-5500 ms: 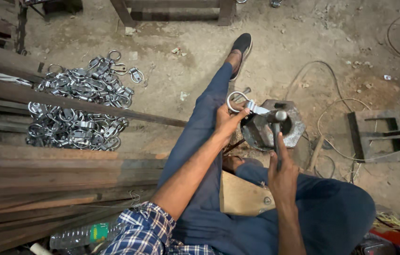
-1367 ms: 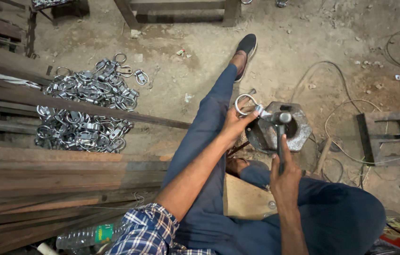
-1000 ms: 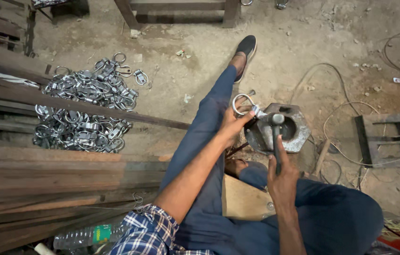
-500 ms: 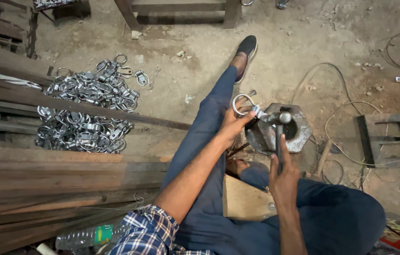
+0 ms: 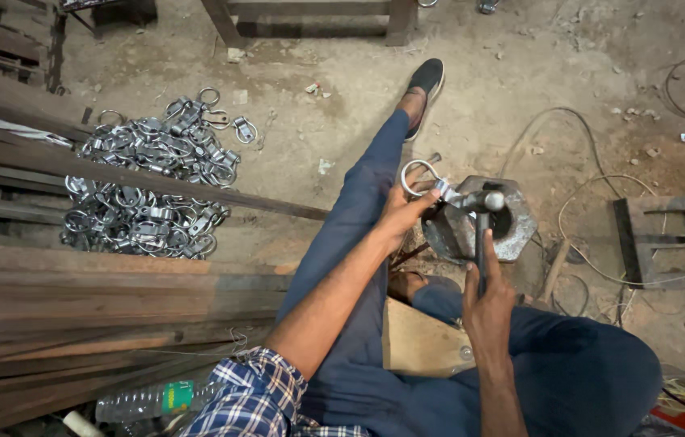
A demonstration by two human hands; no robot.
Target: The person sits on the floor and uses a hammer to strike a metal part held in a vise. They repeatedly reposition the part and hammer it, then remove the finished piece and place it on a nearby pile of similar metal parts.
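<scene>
1. The left hand (image 5: 397, 217) pinches a metal ring clamp (image 5: 423, 180) by its flat tab and rests that tab on the near rim of the hexagonal steel block (image 5: 478, 220), which sits on the dirt floor (image 5: 334, 105) between the legs. The loop of the clamp hangs off the block's left edge, over the outstretched leg. I judge the tab should lie flat on the rim so a blow does not make it skip.

2. The right hand (image 5: 488, 311) has its grip wrapped tight around the handle of a hammer (image 5: 482, 235), low on the handle, with the head over the block, right at the tab. Holding low gives swing, but short, square taps look wiser here, since the target is small.

3. The left fingertips sit very near the hammer head. Keeping the pinch back on the loop side, clear of the tab, lowers the chance of a struck finger.

4. The face of the hammer should meet the tab flat; a tilted face could bend it sideways or flick the clamp out of the pinch.

5. A heap of like clamps (image 5: 148, 182) lies well apart on the floor to the left, past a long steel bar (image 5: 197, 190) that crosses over it. Stacked metal strips (image 5: 76, 299) lie beside the left arm, and a plastic bottle (image 5: 152, 399) lies near the elbow.
</scene>
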